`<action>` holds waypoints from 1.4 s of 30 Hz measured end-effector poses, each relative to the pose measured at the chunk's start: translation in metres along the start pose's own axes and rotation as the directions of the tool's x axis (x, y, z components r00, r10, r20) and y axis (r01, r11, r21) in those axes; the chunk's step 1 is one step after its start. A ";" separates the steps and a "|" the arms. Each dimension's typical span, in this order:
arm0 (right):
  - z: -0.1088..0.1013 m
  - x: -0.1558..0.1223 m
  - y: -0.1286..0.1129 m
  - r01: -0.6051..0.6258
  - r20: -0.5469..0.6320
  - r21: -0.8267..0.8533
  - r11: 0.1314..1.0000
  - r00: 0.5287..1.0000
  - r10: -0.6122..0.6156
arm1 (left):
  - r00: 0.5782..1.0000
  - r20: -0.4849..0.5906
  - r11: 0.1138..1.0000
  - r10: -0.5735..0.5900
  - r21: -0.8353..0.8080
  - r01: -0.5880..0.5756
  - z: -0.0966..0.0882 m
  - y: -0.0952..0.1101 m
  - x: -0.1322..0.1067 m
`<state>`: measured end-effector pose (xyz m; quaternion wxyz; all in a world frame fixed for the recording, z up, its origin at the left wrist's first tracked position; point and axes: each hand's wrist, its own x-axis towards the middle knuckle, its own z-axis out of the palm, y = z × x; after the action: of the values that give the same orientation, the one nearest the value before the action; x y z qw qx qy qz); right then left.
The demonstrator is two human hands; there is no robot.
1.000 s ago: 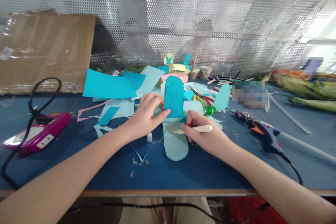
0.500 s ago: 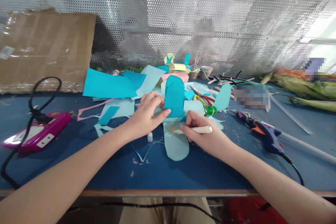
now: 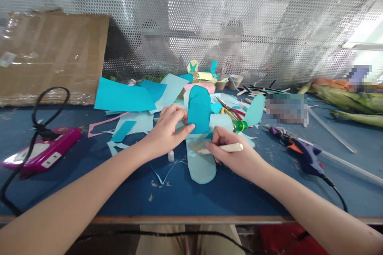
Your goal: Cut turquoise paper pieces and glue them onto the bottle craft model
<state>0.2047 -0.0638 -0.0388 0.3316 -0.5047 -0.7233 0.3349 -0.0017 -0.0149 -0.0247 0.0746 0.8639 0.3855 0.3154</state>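
Tracing a rounded shape on pale blue paper.
The teal cutout (image 3: 198, 110) stands mid-counter (image 3: 209, 195), pinched closed by the left hand (image 3: 167, 131); the right hand (image 3: 231, 153) wraps a pen (image 3: 224, 148) over the pale paper (image 3: 201, 163). Pin the template flat, trace slowly.

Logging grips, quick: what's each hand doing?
Left hand: closed, pinching the teal piece.
Right hand: closed on a stick.
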 end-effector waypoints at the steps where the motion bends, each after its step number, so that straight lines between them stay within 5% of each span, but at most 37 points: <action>1: 0.000 0.000 0.000 0.003 0.004 0.007 1.000 1.000 -0.003 | 1.000 0.002 1.000 -0.002 0.000 0.002 0.000 0.000 0.000; 42: -0.003 0.001 -0.003 -0.019 -0.037 -0.022 1.000 0.999 0.018 | 1.000 -0.006 1.000 0.002 0.008 -0.002 0.000 0.000 0.000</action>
<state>0.2053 -0.0634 -0.0348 0.3361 -0.5210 -0.7162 0.3204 -0.0013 -0.0149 -0.0249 0.0695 0.8636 0.3861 0.3168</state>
